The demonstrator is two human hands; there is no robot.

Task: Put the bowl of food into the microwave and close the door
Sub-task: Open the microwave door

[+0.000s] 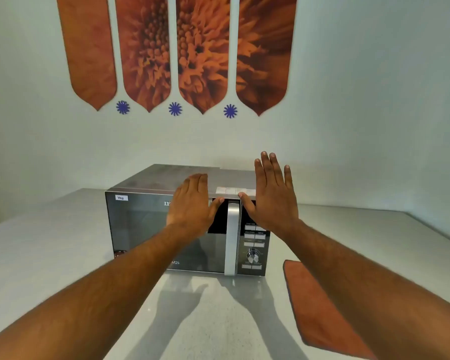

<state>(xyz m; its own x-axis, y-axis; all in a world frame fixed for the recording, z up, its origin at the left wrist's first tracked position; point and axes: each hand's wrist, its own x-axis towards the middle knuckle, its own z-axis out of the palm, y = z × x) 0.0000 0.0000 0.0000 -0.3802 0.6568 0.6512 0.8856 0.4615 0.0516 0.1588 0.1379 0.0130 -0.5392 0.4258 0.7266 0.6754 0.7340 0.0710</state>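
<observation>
A silver microwave (pixel 140 224) with a dark mirrored door stands on the grey counter, its door shut. Its upright silver handle (pixel 231 237) runs between the door and the control panel (pixel 253 250). My left hand (pixel 192 203) is held flat in front of the door's upper right part, fingers together and curling toward the top edge. My right hand (pixel 273 193) is raised flat with fingers spread, in front of the panel's top corner. Neither hand holds anything. No bowl is in view; the mirrored door hides the inside.
An orange cloth (pixel 320 310) lies flat on the grey counter (pixel 50 255) to the right of the microwave, partly under my right forearm. Orange flower panels (pixel 203 53) hang on the pale wall behind.
</observation>
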